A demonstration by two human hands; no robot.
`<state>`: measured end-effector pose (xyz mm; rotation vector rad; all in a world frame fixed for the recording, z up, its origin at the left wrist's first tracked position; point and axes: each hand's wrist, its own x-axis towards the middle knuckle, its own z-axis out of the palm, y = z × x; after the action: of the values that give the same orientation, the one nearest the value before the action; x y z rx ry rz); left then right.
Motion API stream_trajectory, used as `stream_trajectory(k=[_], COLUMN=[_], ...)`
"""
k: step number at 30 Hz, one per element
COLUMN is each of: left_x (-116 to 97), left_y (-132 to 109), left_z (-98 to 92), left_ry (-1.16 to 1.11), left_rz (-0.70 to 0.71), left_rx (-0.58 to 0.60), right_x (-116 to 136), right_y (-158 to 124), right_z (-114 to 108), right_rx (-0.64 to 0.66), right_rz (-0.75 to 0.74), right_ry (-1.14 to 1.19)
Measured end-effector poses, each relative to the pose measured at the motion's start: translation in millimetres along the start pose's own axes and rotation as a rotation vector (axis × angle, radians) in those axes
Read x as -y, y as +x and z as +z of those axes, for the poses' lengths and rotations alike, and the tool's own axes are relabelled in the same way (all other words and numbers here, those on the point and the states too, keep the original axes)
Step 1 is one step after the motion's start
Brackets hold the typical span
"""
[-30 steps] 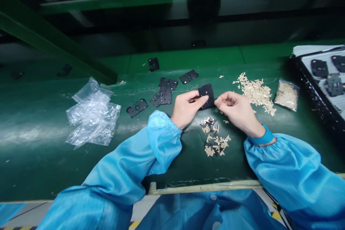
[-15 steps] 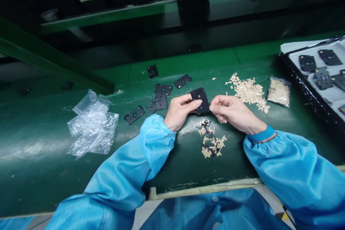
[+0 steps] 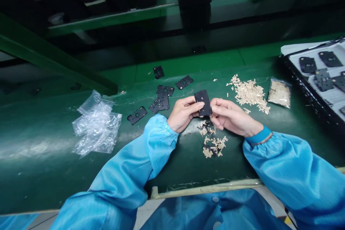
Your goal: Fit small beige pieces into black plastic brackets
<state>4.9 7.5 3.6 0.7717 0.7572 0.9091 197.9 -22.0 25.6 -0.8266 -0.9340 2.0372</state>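
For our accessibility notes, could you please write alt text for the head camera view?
A person's left hand and right hand hold a black cut-out plate over a green workbench, beside loose beige strips and more plates.

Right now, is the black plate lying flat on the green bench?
No, the perforated black plate is held up off the green bench between the left hand and the right hand.

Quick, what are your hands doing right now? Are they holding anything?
Left hand: closed, holding a black plate by its left side.
Right hand: closed, pinching that plate's lower right edge.
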Motion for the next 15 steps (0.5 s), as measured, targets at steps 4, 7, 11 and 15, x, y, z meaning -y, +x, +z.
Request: stream_trajectory(k=[4,7,11,15], left_x=[0,0,-1,0], left_y=[-1,-2,-4,-7], left_z=[5.3,8.9,13.6,17.7], left_ry=[-0.028,-0.071,-0.145,-0.219], left_rz=[0.029,0.037,0.027,0.012], left_rx=[-0.033,-0.065,-0.091,-0.107], right_x=[-3,-10,-20,-24], right_y=[1,4,7,9], right_z=[1,1,-1,3], right_rx=[-0.045,-0.068,-0.123,-0.216], right_rz=[-0.060,-0.130,-0.289,-0.438], right_ry=[-0.031,-0.062,-0.162,-0.329])
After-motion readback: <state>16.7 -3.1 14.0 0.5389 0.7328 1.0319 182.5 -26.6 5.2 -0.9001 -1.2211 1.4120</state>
